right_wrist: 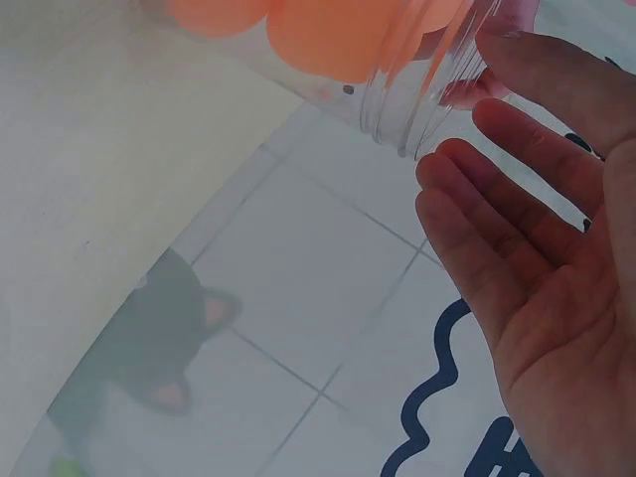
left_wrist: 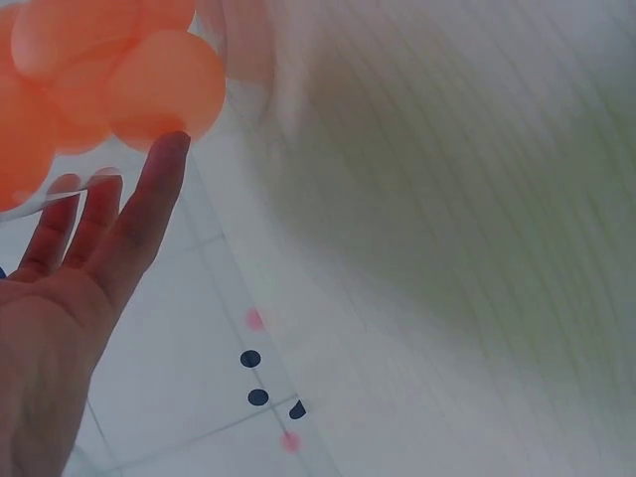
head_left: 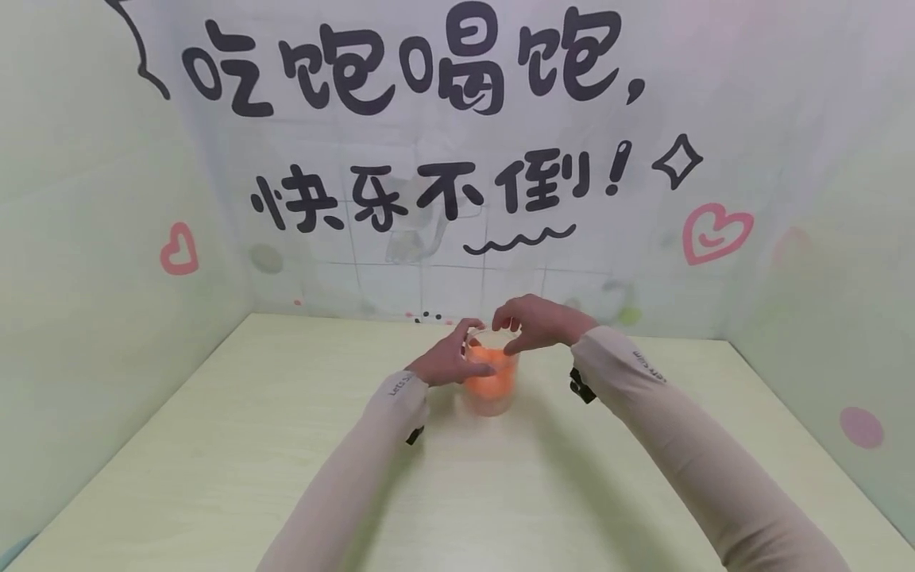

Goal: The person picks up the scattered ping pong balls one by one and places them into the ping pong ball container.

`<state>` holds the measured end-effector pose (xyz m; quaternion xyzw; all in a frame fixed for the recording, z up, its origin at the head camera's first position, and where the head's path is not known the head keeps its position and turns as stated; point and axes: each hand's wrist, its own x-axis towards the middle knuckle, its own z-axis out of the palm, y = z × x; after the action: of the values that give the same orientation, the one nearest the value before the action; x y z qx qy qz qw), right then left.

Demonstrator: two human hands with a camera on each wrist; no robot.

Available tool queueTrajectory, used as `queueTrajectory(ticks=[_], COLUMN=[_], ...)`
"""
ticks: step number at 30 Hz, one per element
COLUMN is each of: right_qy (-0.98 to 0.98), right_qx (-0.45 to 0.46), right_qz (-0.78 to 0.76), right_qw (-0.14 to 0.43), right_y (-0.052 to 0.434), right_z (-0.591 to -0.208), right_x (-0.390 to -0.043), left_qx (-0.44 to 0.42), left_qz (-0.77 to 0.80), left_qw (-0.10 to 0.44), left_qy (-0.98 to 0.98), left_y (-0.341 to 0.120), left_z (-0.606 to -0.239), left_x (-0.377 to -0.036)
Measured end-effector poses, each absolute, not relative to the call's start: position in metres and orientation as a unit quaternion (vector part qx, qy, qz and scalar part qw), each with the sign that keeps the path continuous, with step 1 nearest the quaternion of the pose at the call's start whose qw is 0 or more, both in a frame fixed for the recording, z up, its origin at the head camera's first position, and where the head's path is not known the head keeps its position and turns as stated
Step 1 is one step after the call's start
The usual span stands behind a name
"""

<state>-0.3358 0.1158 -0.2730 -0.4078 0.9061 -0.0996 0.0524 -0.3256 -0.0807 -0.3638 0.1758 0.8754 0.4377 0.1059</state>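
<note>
A clear jar (head_left: pixel 490 381) of orange balls (head_left: pixel 486 373) stands mid-table (head_left: pixel 214 445). Left hand (head_left: pixel 449 361) at its 9 o'clock, right hand (head_left: pixel 538 322) at 1 o'clock; both spread-fingered, holding nothing.

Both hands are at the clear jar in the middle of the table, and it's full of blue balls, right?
Not blue: the balls in the clear jar are orange, as the head view shows and both wrist views confirm. The rest holds: the left hand and the right hand are both at the jar, which stands about mid-table.
</note>
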Motion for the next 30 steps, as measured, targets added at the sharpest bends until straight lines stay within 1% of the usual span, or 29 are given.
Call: queueTrajectory(ticks=[13, 21, 25, 30], right_qy=[0.92, 0.918, 0.921, 0.924], right_qx=[-0.371, -0.384, -0.379, -0.37], right_qz=[-0.11, -0.088, -0.081, -0.08], right_qw=[0.053, 0.033, 0.044, 0.049], right_y=[0.14, 0.139, 0.136, 0.142], right_z=[-0.282, -0.298, -0.307, -0.31], right_x=[-0.343, -0.349, -0.351, -0.353], left_qx=[0.184, 0.159, 0.149, 0.148], left_qz=[0.406, 0.406, 0.418, 0.423], left_qw=[0.097, 0.102, 0.104, 0.094], left_qy=[0.89, 0.894, 0.89, 0.889], left_y=[-0.084, -0.089, -0.094, -0.099], left_z=[-0.361, -0.358, -0.36, -0.361], left_x=[-0.332, -0.335, -0.335, -0.339])
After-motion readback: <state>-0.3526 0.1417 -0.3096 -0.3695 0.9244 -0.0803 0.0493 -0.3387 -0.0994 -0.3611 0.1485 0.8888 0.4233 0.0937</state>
